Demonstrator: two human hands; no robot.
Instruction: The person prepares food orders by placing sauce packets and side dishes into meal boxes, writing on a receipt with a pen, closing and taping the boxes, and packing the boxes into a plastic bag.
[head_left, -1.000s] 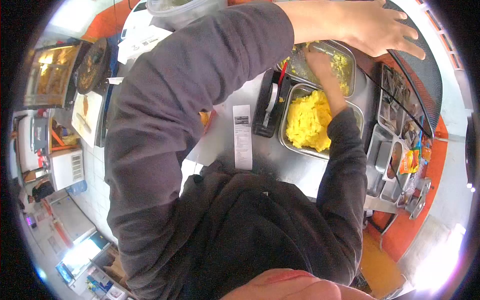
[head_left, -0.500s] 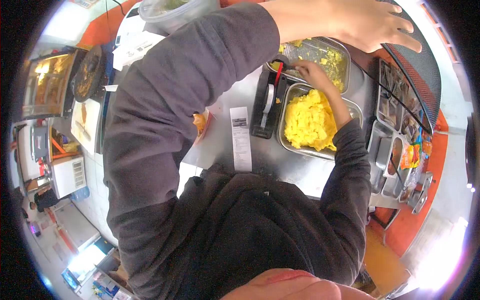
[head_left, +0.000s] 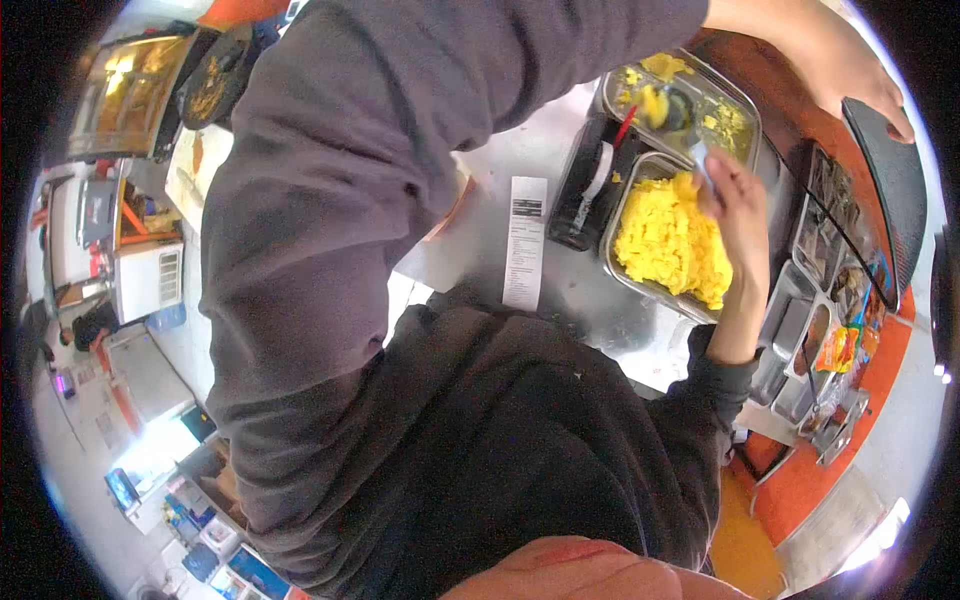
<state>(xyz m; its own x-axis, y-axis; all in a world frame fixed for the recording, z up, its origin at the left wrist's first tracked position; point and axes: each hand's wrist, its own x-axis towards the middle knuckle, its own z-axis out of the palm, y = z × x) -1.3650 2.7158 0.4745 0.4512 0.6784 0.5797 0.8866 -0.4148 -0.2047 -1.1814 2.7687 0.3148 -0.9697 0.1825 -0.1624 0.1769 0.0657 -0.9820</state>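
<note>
My right hand (head_left: pixel 738 198) is closed round the pale handle of a dark-headed serving spoon (head_left: pixel 677 108), blurred by motion. A yellow lump shows at the spoon's head, over a steel tray (head_left: pixel 757 118) with scattered yellow bits. Below my right hand stands a second steel tray (head_left: pixel 612 262), heaped with yellow food that looks like scrambled egg (head_left: pixel 668 240). My left arm reaches across the top of the view. My left hand (head_left: pixel 850 75) lies at the upper edge of a black mesh panel (head_left: pixel 882 190), its visible fingers stretched out and others hidden.
A printed receipt (head_left: pixel 524 245) lies on the steel counter. Beside the egg tray is a black device (head_left: pixel 575 215) with a red part. Steel containers (head_left: pixel 790 300) and an orange packet (head_left: pixel 838 350) stand at the right. A lit display case (head_left: pixel 130 90) is at far left.
My right hand has lifted back from the far tray toward the egg tray, with the spoon turned. My left hand has shifted right and down along the mesh panel. The whole view has turned slightly.
</note>
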